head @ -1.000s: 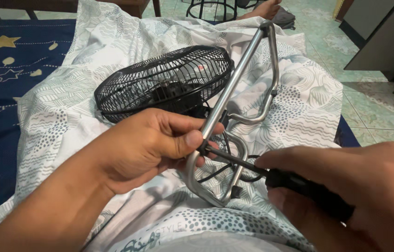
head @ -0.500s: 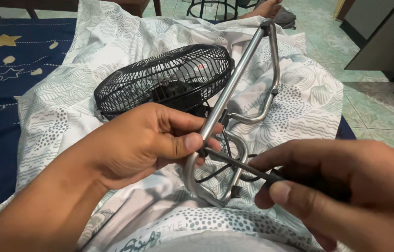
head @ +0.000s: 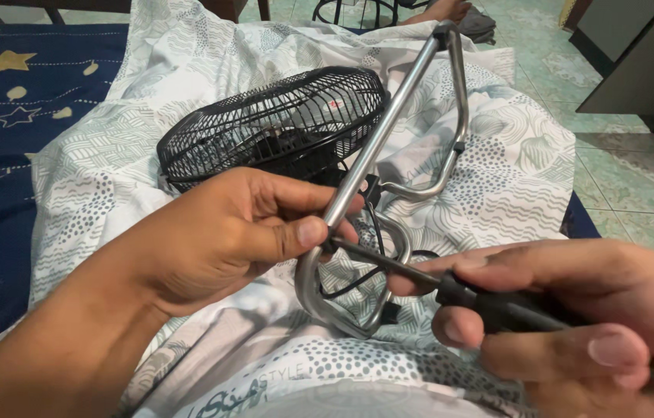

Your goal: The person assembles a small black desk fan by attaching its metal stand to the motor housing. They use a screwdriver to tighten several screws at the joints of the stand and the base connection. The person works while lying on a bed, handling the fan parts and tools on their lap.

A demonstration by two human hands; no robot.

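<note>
On patterned white bedsheet (head: pixel 497 193), our left hand (head: pixel 219 240) grips bent silver tube stand (head: pixel 389 116); right hand (head: pixel 590 325) clasps black-handled screwdriver (head: pixel 497 306), tip at bracket; fastening unfinished, black wire-cage fan (head: pixel 273 124) near sheet's far edge.

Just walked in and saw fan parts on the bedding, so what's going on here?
A person is working on a small black fan lying on a patterned sheet. The left hand grips the fan's silver metal stand tube near its bend. The right hand holds a black-handled screwdriver, its shaft tip set against the tube beside the left thumb. A black cord loops under the stand.
</note>
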